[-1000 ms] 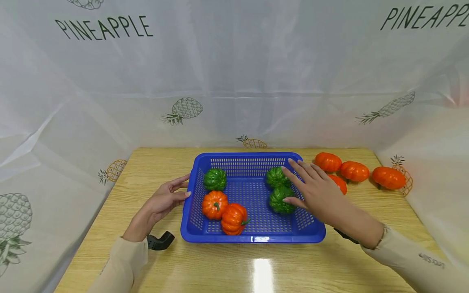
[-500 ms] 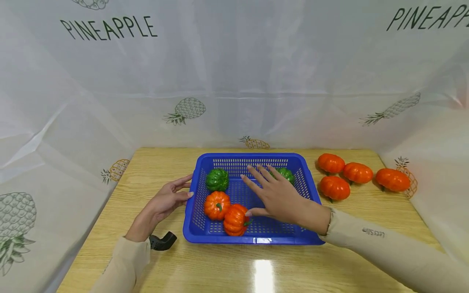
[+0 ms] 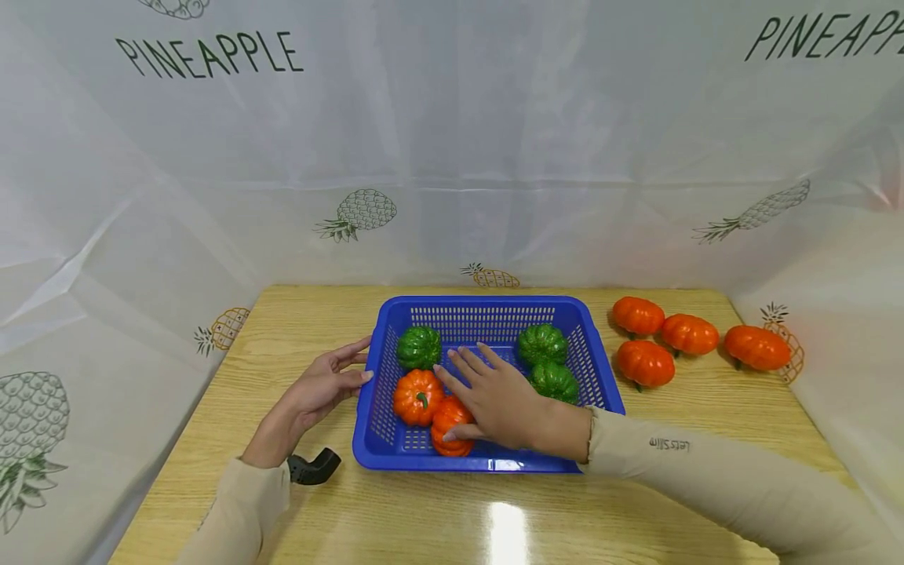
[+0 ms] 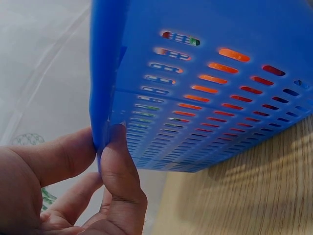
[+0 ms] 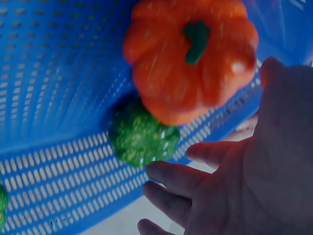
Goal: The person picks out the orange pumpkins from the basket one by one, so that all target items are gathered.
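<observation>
In the head view, the left hand (image 3: 321, 392) pinches the left rim of a blue basket (image 3: 494, 464); the left wrist view shows the thumb and a finger (image 4: 120, 181) on either side of the rim (image 4: 103, 73). The right hand (image 3: 501, 404) is over the basket, fingers spread, beside and partly over an orange pumpkin (image 3: 452, 439). Whether it touches that pumpkin I cannot tell. Another orange pumpkin (image 3: 418, 397) and a green one (image 3: 419, 348) are at the basket's left; two green ones (image 3: 542, 345) are at its right. The right wrist view shows an orange pumpkin (image 5: 190, 58) near the thumb.
Several orange pumpkins (image 3: 646, 362) lie on the wooden table (image 3: 395, 518) to the right of the basket. A black curved object (image 3: 314, 466) is by the left wrist. A white sheet with pineapple prints (image 3: 452, 157) hangs behind and at the sides.
The right hand has moved left across the basket, from above the green pumpkins to the orange ones, uncovering both green ones. The left hand has stayed at the rim.
</observation>
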### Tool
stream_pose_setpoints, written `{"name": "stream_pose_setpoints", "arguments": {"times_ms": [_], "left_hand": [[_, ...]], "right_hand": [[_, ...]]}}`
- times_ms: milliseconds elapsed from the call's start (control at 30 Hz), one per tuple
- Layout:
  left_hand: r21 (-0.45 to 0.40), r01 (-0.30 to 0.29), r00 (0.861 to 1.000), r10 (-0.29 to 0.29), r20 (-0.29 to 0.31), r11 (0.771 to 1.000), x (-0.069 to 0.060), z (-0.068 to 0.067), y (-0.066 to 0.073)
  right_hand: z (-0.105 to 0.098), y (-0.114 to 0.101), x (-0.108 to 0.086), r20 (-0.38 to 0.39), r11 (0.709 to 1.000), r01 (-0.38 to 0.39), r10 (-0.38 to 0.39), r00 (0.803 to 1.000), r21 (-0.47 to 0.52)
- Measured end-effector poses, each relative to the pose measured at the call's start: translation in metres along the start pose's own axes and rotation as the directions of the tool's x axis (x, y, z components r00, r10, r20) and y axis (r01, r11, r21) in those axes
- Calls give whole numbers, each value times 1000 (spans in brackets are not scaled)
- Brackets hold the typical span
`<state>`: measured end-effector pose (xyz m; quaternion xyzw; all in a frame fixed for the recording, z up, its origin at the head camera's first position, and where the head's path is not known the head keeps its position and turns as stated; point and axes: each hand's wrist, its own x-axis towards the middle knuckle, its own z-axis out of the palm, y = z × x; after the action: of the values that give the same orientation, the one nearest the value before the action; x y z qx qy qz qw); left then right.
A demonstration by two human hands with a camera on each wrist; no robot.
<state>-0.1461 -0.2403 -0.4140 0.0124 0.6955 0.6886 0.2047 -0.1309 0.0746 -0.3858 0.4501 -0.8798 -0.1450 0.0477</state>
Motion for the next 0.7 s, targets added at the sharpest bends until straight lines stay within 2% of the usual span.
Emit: {"name": "stream_pose_setpoints", "arguments": {"times_ms": [267,500,600,700], "left_hand": [[2,-8,1000,8,2,1000,0,1,0],[-4,-10,1000,10,5,1000,-1,1,0],[-3,-7,1000,7,2,1000,-1,1,0],[2,-1,1000,1,-3,1000,-2,0,0]], "right_hand": [[0,-7,0,7,999,35,-35,999,-2],[-7,4,-9,107,983,54,-74,992,176],[-8,7,-14,96,985,57,-73,993,163],[-10,12,-20,36,990,63,-68,997,125]]}}
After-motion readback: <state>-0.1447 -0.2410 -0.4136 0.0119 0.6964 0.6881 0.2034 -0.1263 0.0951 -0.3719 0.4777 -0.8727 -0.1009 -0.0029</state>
